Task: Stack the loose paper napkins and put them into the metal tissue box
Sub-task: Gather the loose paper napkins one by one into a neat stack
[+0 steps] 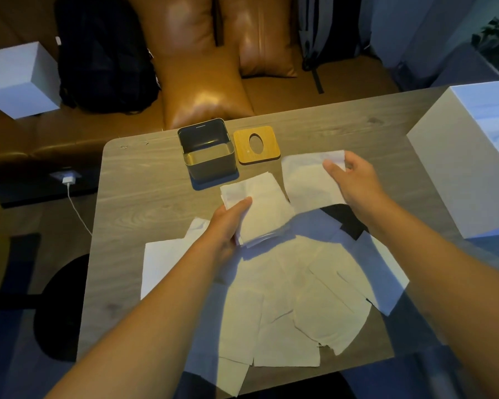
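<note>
Left hand (228,223) grips a napkin stack (260,208); right hand (355,180) pinches one napkin (308,180). Centre frame, the open metal tissue box (208,151) stands beside its wooden lid (256,145); loose napkins (285,298) are spread below.

Open, empty metal box (209,156), upright at table's far edge. White napkins: small stack (264,214) held up, one sheet (308,180) lifted, rest (285,298) strewn flat, overlapping.

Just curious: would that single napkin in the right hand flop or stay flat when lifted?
Probably flop: the napkin, pinched at one corner by the right hand, looks thin and slightly rumpled. Likely very light, so a draught could shift it. It may tear if tugged.
</note>
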